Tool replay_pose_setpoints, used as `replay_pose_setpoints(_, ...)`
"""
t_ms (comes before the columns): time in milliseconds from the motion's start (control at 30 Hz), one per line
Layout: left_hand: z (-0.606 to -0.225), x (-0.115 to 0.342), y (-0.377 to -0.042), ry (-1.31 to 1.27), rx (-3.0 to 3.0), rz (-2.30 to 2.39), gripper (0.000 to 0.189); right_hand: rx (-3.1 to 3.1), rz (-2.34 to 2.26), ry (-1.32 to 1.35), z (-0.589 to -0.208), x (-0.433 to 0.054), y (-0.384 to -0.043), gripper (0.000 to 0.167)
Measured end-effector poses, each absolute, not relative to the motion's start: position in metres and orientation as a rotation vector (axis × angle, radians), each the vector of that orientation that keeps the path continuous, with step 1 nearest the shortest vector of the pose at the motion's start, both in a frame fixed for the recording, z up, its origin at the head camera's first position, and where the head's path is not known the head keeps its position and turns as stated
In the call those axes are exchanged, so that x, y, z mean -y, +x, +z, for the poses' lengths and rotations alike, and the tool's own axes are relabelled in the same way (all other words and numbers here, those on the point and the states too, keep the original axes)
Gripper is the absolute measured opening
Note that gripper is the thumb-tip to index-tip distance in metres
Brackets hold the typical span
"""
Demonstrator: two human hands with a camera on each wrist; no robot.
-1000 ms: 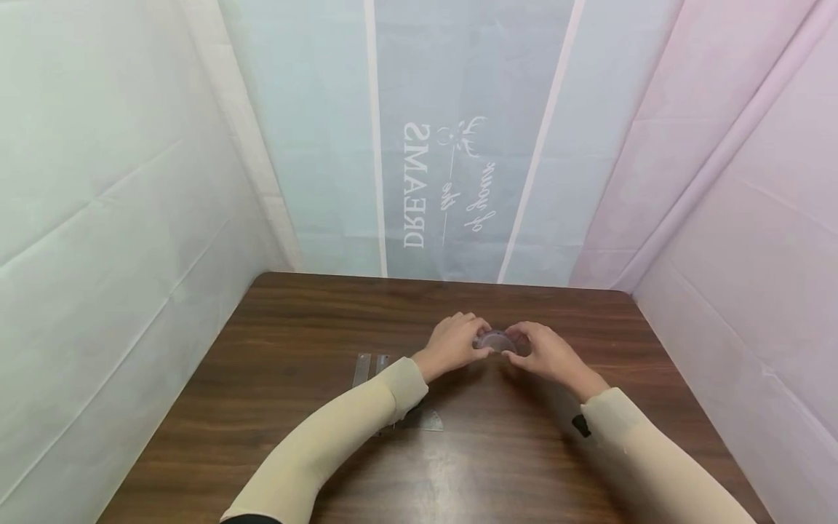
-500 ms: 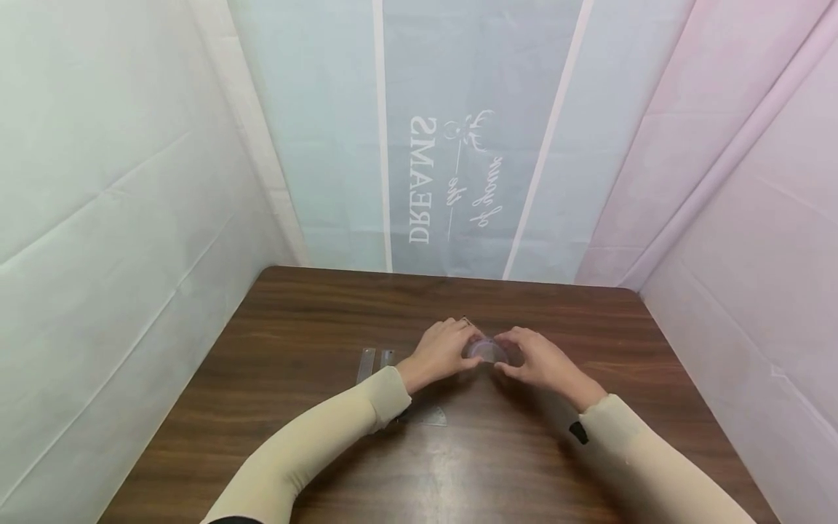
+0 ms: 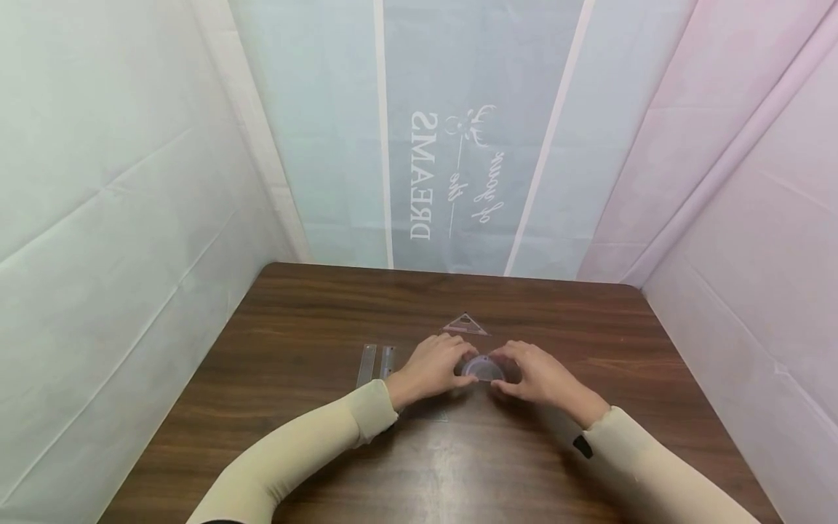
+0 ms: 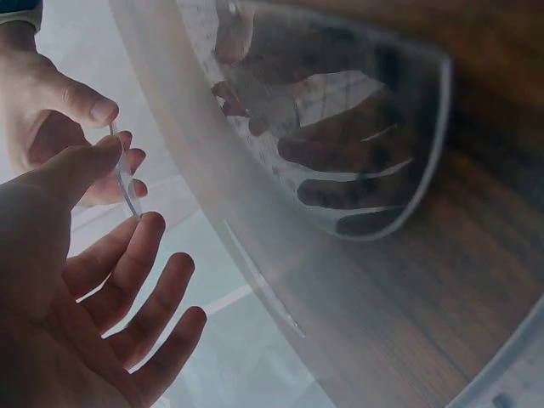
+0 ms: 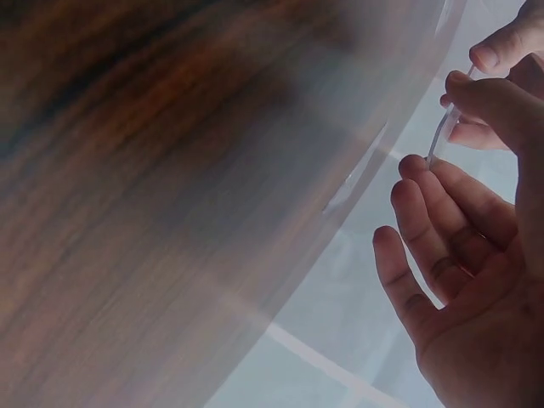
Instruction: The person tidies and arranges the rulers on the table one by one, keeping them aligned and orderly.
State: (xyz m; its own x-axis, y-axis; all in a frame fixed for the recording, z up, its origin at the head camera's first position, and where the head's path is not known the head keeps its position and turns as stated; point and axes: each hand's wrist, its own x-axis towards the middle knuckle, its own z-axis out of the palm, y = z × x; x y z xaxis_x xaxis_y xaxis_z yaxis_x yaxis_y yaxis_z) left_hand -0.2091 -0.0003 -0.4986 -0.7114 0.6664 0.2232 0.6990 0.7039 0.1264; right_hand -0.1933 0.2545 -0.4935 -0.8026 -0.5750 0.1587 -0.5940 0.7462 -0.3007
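Observation:
A clear, purplish protractor [image 3: 483, 369] is held between both hands above the middle of the table. My left hand [image 3: 428, 367] pinches its left end between thumb and a fingertip, while the other fingers spread loosely in the left wrist view. On the opposite end, my right hand [image 3: 540, 375] pinches it the same way. Seen nearly edge-on in the right wrist view, the protractor [image 5: 440, 134] is a thin curved strip. Just beyond the hands lies a clear set square [image 3: 466, 324], flat on the table.
Two clear rulers [image 3: 367, 364] lie side by side left of my left hand. Another clear piece [image 3: 441, 415] shows partly beneath the left wrist; the left wrist view shows a large clear plate [image 4: 399, 212] with a rounded corner. Fabric walls enclose the brown table [image 3: 314, 306].
Both hands have drawn the protractor nearer and slightly left. The set square, hidden behind the left hand at first, has come fully into view. More of the rulers shows.

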Motion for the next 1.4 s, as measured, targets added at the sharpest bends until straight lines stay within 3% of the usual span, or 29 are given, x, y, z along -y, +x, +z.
replay_pose_setpoints(533, -0.503, 0.008, -0.193, -1.165, 2.786, -0.270, 0.051, 2.912, 0.527, 1.056, -0.493, -0.248, -0.178, 0.043)
replay_pose_setpoints(1400, -0.511, 0.008, -0.172, -1.213, 2.770, -0.114, 0.048, 2.954, 0.696, 1.188, -0.503, -0.243, -0.166, 0.038)
